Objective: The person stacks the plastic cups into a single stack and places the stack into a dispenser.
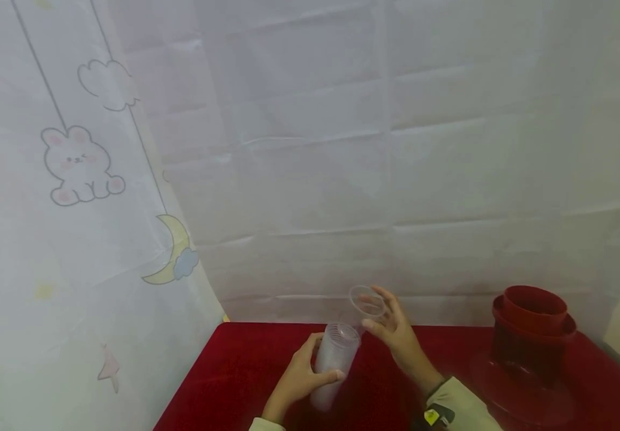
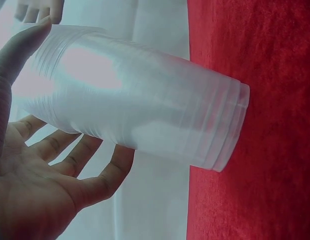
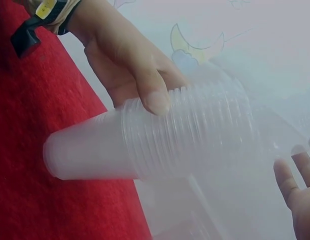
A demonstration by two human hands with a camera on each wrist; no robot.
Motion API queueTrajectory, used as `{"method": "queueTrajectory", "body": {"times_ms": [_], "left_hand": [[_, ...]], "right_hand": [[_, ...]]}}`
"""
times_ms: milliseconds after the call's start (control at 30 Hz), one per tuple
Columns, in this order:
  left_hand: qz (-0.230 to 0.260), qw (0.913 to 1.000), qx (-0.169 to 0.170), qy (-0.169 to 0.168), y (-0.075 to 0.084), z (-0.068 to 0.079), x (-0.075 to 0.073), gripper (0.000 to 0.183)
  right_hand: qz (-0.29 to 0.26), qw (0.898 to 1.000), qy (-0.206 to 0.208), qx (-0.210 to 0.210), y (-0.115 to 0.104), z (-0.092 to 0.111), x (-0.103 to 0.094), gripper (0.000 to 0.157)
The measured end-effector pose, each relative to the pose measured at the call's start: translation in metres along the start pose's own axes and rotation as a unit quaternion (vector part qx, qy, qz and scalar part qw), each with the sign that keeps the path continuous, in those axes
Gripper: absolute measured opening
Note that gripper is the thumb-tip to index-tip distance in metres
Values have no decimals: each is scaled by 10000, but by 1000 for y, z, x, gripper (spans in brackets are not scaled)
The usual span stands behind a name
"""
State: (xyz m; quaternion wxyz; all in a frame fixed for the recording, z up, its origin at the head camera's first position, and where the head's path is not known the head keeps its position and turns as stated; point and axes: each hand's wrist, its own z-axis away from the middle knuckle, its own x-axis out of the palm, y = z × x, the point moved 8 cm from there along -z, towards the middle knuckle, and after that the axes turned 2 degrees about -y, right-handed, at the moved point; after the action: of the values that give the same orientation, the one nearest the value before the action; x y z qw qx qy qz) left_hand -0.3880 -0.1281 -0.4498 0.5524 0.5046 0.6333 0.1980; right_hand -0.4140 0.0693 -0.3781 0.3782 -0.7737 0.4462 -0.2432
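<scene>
A tall stack of clear plastic cups leans at a tilt over the front of the red table, held by my left hand. In the left wrist view the thumb lies along one side of the stack and the fingers bend under the other. Just above the stack's mouth, my right hand pinches a single clear plastic cup near its rim. That cup's see-through body slants down toward the stack. From the right wrist view, several stacked rims show beneath the left thumb.
A red round container with a raised collar stands at the right on the red cloth-covered table. Behind the table hangs a creased pale sheet. The left wall sheet carries printed drawings of a rabbit and a moon.
</scene>
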Motion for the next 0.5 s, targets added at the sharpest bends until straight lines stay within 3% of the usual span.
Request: {"method": "queueTrajectory", "body": {"times_ms": [500], "left_hand": [[-41, 10000, -74, -5, -2, 0, 1, 67]], "right_hand": [[-68, 9994, -211, 281, 11, 4, 10, 68]]}}
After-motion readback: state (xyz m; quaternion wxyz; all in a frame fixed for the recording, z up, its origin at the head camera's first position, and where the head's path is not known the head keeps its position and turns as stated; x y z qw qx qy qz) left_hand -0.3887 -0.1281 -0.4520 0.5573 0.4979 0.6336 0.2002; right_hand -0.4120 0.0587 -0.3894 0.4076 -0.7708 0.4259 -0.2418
